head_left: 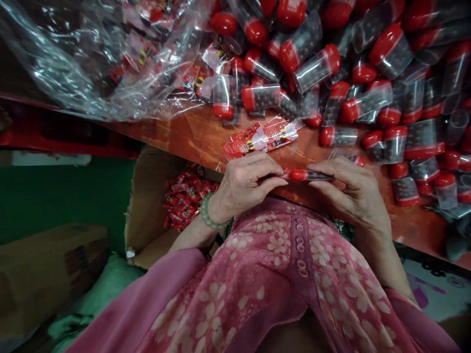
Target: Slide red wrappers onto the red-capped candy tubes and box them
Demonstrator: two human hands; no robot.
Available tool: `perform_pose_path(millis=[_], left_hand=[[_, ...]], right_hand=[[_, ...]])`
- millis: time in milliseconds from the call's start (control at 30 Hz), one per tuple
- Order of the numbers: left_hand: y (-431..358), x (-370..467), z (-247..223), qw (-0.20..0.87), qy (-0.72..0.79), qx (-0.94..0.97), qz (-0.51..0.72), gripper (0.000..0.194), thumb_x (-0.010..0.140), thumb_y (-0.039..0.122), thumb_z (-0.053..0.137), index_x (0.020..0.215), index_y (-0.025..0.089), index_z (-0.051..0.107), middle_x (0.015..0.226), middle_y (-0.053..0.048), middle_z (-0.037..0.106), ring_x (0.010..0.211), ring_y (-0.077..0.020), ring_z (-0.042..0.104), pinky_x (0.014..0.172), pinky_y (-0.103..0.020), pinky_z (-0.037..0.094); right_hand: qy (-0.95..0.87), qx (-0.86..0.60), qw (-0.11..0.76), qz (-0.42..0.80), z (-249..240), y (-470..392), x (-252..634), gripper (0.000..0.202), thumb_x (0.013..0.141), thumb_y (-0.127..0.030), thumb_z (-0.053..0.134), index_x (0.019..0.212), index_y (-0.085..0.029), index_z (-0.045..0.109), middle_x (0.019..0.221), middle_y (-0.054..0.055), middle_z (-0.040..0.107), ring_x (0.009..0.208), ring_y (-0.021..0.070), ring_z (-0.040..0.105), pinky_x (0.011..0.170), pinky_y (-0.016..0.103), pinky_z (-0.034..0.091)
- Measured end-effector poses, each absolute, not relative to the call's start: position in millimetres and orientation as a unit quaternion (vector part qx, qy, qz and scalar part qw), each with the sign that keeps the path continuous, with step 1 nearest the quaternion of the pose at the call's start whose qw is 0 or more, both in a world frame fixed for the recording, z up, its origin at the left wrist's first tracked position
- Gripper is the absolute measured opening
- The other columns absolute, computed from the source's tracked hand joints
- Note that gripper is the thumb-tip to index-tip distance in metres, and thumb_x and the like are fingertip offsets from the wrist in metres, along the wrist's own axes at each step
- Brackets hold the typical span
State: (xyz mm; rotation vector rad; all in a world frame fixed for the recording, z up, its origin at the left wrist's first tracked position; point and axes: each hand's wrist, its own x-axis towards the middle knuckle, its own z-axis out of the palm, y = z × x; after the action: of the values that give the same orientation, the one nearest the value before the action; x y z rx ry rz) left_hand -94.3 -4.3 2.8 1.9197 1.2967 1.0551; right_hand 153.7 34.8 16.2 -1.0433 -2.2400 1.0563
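Between my two hands, close to the table's front edge, lies a small clear tube with a red cap [299,175] and dark contents. My right hand [355,196] pinches its clear end between thumb and fingers. My left hand [243,184], with a green bead bracelet on the wrist, is closed in a pinch on a pale, filmy bit at the cap end; it looks like a small plastic bag, mostly hidden by the fingers. Just beyond my left hand, flat printed red plastic bags [263,137] lie overlapped on the table.
A big heap of red-capped tubes with dark beads [399,137] covers the back and right of the table [162,139]. At the back left is a large clear bag [110,93] of printed packets. Below the edge, an open carton [142,211] holds many small red packets [187,196].
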Motion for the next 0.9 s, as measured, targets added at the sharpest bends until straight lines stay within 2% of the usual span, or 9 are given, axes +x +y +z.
perform_pose_path(millis=[333,600,800,900], left_hand=[[-4.9,-88.5,-7.4,0.318,0.456,0.755,0.348,0.019,0.095,0.033,0.07,0.088,0.016,0.075,0.081,-0.004,0.075,0.072,-0.0119,0.069,0.068,-0.023,0.055],[-5.2,-82.5,-11.7,0.332,0.458,0.766,0.306,0.023,0.097,0.034,0.067,0.087,0.014,0.074,0.08,-0.005,0.074,0.071,-0.0118,0.068,0.069,-0.023,0.055],[-3.3,-87.9,-9.7,0.353,0.456,0.765,0.287,0.024,0.099,0.037,0.064,0.096,0.017,0.076,0.087,-0.005,0.079,0.078,-0.0131,0.073,0.074,-0.024,0.057],[-2.1,-90.0,-5.9,0.376,0.444,0.762,0.283,0.023,0.099,0.035,0.064,0.097,0.016,0.076,0.087,-0.006,0.079,0.076,-0.0125,0.073,0.072,-0.022,0.057]], right_hand=[[-0.869,-0.345,0.111,0.335,23.5,38.1,163.6,0.024,0.103,-0.033,0.057,0.116,-0.019,0.072,0.089,0.007,0.072,0.084,0.0214,0.068,0.077,0.033,0.055],[-0.882,-0.328,0.048,0.334,22.7,40.9,162.6,0.026,0.105,-0.031,0.052,0.115,-0.018,0.073,0.095,0.009,0.074,0.085,0.0219,0.067,0.077,0.034,0.054],[-0.848,-0.332,0.094,0.402,23.3,43.0,160.2,0.027,0.105,-0.036,0.052,0.112,-0.021,0.074,0.088,0.006,0.074,0.082,0.0201,0.069,0.074,0.032,0.054],[-0.823,-0.343,0.112,0.439,23.4,44.5,160.7,0.026,0.103,-0.039,0.055,0.111,-0.024,0.075,0.09,0.005,0.076,0.082,0.0199,0.07,0.074,0.031,0.054]])
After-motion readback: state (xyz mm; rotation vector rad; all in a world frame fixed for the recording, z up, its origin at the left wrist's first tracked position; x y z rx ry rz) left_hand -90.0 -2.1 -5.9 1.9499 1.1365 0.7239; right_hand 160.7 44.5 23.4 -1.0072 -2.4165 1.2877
